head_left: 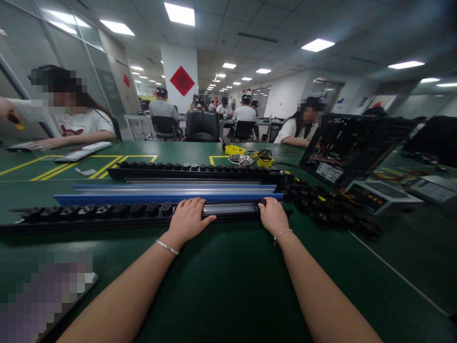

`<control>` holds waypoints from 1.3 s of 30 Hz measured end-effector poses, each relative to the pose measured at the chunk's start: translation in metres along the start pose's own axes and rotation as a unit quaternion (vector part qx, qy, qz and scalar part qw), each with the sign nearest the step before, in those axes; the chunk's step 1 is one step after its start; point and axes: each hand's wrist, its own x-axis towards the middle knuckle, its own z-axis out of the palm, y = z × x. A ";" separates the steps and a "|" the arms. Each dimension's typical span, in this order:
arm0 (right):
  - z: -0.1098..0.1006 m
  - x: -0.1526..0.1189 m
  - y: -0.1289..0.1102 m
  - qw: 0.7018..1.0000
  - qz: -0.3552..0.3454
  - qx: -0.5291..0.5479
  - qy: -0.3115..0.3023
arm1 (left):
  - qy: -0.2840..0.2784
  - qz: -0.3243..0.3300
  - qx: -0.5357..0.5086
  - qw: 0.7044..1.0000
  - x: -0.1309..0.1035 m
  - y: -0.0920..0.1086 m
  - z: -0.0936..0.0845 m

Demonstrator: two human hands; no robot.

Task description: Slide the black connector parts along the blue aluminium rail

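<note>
Across the green table in front of me lies a long black rail (228, 218), with a row of black socket modules (117, 211) in its left part. My left hand (187, 219) grips the rail at the right end of that row, its fingers over the top and thumb pointing right. My right hand (273, 215) is closed on a small black socket module at the rail's right end, mostly hidden by the fingers. A bare, shiny stretch of channel shows between the hands. Just behind lie blue rails (171, 196).
Another black rail with modules (193, 172) lies farther back. At right are a pile of black modules (321, 205), an open computer case (353, 147) and a power supply (382, 195). Behind stand a metal bowl (240, 160) and yellow bins (234, 150). Other people sit around.
</note>
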 end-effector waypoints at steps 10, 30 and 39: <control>0.000 0.002 0.006 1.000 0.005 0.005 0.004 | -0.006 -0.005 -0.008 1.000 0.000 0.000 -0.001; -0.007 0.004 0.019 0.999 0.031 -0.015 0.000 | -0.003 -0.004 -0.006 1.000 0.001 0.001 -0.001; -0.010 0.007 0.030 0.998 0.057 -0.017 -0.007 | 0.002 0.001 0.003 1.000 0.000 0.000 0.000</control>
